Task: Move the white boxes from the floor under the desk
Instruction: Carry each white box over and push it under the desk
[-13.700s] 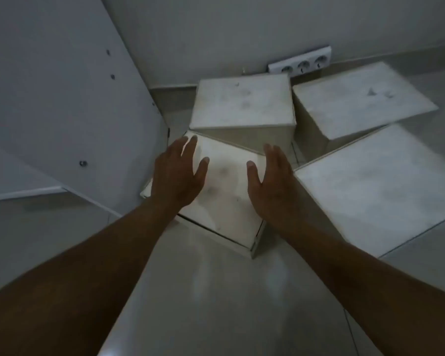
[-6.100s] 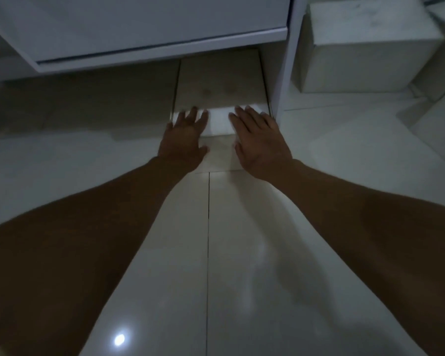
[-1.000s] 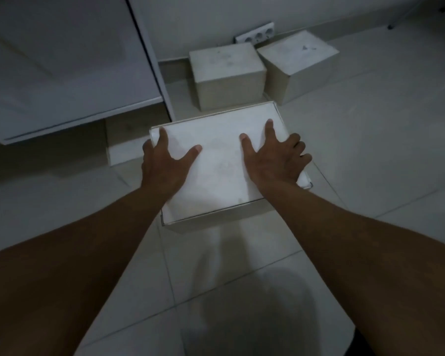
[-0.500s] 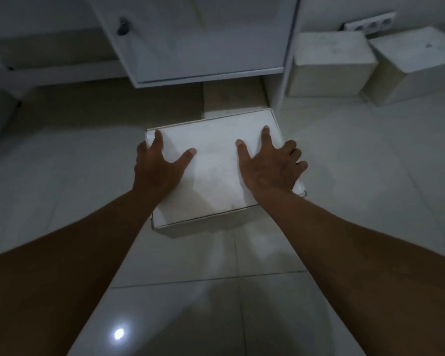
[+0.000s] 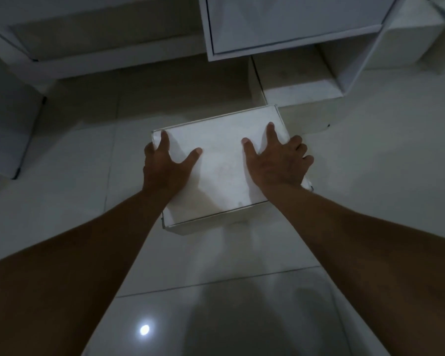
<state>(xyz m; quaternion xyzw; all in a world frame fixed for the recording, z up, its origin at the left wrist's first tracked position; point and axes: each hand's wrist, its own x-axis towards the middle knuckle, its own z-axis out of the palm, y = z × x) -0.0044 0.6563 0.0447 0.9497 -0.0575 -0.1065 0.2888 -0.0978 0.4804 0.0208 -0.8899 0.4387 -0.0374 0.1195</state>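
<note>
on the floor, two hands, left hand (image 5: 165, 167) and right hand (image 5: 276, 163), fingers gripping one white box (image 5: 222, 163)

Floor: you see glossy pale tiles (image 5: 62, 227) with thin grout lines
Light: a small bright reflection (image 5: 144, 329) lies on the tiles, well before the desk
Desk: white panels (image 5: 293, 19) overhang the tiles, shadow beneath
</note>
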